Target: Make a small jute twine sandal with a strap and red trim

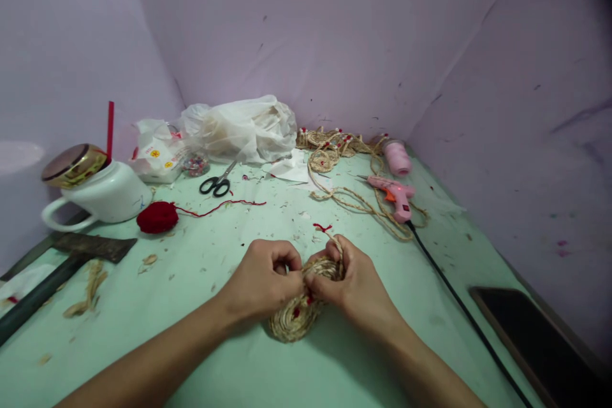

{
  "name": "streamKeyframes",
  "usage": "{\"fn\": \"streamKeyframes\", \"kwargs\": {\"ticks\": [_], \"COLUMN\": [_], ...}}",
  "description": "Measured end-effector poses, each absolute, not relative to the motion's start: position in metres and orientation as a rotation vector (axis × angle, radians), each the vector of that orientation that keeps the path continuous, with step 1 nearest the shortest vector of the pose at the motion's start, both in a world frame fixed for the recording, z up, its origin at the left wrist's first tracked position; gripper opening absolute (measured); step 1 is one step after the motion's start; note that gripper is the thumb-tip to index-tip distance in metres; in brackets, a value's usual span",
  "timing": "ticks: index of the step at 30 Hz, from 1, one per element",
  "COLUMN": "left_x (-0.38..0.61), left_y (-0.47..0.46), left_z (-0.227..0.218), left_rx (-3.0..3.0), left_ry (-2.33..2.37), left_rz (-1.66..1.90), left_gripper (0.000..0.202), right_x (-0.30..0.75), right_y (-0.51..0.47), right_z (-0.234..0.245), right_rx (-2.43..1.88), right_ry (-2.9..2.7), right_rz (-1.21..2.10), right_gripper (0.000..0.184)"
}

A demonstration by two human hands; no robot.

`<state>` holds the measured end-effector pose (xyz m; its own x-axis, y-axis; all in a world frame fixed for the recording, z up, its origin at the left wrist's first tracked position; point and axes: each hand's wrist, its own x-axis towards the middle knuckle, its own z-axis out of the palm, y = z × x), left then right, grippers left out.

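A coiled straw-rope piece [292,325] with small red spots is held low over the middle of the table. My right hand [354,277] is closed around its upper part, thumb on the near face, and a loose rope end [335,242] rises between the fingers. My left hand [268,277] is closed in a pinch against the coil, its fingertips beside the right thumb. Whatever lies between those left fingertips is hidden. Just beyond the right fingers shows a short bit of red yarn [322,227].
To the left are a red yarn ball [157,217], a white mug [117,194], a hammer [95,246] and scissors [218,185]. A pink glue gun [394,196], its black cord, straw rope [354,197] and a phone [530,338] occupy the right. Plastic bags [248,127] sit behind.
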<state>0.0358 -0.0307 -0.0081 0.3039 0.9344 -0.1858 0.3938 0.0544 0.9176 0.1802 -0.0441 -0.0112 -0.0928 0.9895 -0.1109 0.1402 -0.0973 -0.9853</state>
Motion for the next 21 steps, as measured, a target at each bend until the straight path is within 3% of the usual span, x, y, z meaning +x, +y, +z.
{"fn": "streamKeyframes", "kwargs": {"ticks": [6, 13, 18, 21], "left_x": [0.03, 0.039, 0.038, 0.036], "left_y": [-0.025, -0.032, -0.029, -0.028], "left_z": [-0.007, -0.017, -0.013, -0.004], "left_rx": [1.416, 1.396, 1.398, 1.395], "left_ry": [1.187, 1.287, 1.381, 1.458], "left_rz": [0.602, 0.766, 0.808, 0.819], "left_gripper": [0.014, 0.005, 0.005, 0.005], "right_x": [0.183, 0.184, 0.2, 0.211], "right_y": [-0.041, -0.04, -0.038, -0.04], "right_z": [-0.016, -0.013, -0.012, -0.006], "right_rx": [-1.319, -1.341, -1.385, -1.311], "right_ry": [-1.306, -1.312, -1.462, -1.401], "right_rz": [1.318, 1.322, 1.043, 0.905], "right_gripper": [0.036, 0.037, 0.024, 0.038]}}
